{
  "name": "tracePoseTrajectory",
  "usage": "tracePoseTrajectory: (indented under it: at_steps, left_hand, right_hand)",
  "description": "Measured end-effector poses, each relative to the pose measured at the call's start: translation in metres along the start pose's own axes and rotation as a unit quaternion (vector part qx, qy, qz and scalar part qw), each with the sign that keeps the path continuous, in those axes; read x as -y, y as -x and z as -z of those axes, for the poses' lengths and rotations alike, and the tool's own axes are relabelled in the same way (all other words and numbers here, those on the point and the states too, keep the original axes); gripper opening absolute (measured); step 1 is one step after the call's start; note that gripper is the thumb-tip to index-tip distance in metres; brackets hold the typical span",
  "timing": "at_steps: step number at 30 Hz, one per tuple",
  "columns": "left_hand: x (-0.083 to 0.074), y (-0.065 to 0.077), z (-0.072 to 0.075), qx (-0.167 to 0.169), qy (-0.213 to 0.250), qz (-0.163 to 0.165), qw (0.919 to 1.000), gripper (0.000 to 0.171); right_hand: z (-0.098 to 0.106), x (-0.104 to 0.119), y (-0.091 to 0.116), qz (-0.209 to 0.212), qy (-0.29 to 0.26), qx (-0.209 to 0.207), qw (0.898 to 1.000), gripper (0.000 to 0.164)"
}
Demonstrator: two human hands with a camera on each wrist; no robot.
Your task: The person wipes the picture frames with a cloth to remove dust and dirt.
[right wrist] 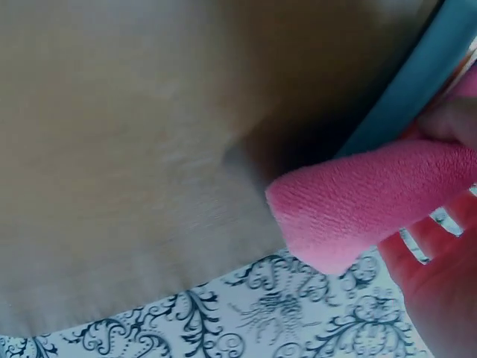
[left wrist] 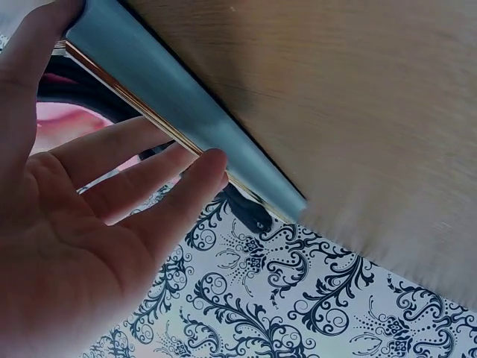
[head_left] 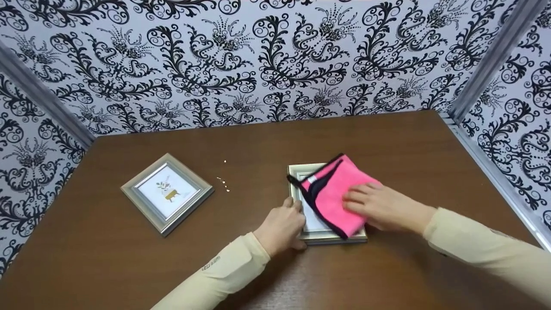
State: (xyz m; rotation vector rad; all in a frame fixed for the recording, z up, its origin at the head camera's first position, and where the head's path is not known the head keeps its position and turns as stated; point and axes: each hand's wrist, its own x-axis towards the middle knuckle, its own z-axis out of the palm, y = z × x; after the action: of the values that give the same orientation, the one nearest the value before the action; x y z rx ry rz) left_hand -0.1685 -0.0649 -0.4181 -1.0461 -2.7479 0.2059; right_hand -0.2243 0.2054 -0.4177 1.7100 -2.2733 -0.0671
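Note:
A picture frame (head_left: 316,236) with a pale, silvery border lies on the brown table, right of centre. At its left side and near corner, my left hand (head_left: 282,226) grips the rim; in the left wrist view the thumb and fingertips touch the blue-grey side (left wrist: 179,97). A folded pink cloth (head_left: 340,193) with black edging and a loop covers much of the frame's face. My right hand (head_left: 385,206) holds this cloth against the frame, fingers over its right part. In the right wrist view the cloth's fold (right wrist: 365,198) lies between thumb and fingers.
A second picture frame (head_left: 168,193), showing a golden plant-pot design, lies turned diagonally at the left of the table (head_left: 241,271). Small pale flecks (head_left: 224,183) are scattered between the two frames. Patterned black-and-white walls (head_left: 275,64) stand behind and at both sides.

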Motion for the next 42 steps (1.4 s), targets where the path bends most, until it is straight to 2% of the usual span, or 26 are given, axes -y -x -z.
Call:
tracePoseTrajectory:
  at_steps: [4,7,12,15,22,26,33,38,42]
  left_hand:
    - [0.002,-0.001,0.000,-0.004,-0.002,-0.005,1.0000,0.040]
    - [0.002,-0.001,0.000,-0.005,-0.023,-0.010,0.9997,0.048]
    - [0.003,0.002,-0.002,-0.008,-0.069,-0.034,0.9970,0.064]
    - [0.004,0.004,-0.003,-0.014,-0.067,-0.047,0.9965,0.066]
    - [0.002,0.009,-0.005,-0.023,-0.010,-0.080,0.9965,0.043]
    - [0.003,0.010,-0.007,-0.025,-0.009,-0.096,0.9951,0.036]
    - [0.005,0.008,-0.007,-0.010,-0.016,-0.130,0.9914,0.031]
    - [0.006,0.006,-0.002,0.008,-0.006,-0.138,0.9904,0.027]
    - [0.008,0.005,0.001,0.005,0.002,-0.134,0.9910,0.023]
  right_hand:
    - [0.013,0.015,0.008,0.019,-0.021,-0.003,1.000,0.043]
    - [0.020,0.023,0.013,0.028,-0.026,-0.008,0.999,0.044]
    - [0.021,0.026,0.016,0.040,-0.024,-0.024,0.999,0.048]
    - [0.021,0.025,0.015,0.037,-0.029,-0.012,0.999,0.050]
    - [0.019,0.012,0.004,-0.007,-0.052,0.045,0.998,0.049]
    - [0.011,-0.005,-0.007,-0.041,-0.049,0.064,0.996,0.047]
    - [-0.005,-0.039,-0.021,-0.101,-0.022,0.079,0.991,0.052]
    - [-0.009,-0.050,-0.024,-0.104,-0.016,0.077,0.992,0.047]
    - [-0.006,-0.039,-0.021,-0.081,-0.019,0.077,0.994,0.046]
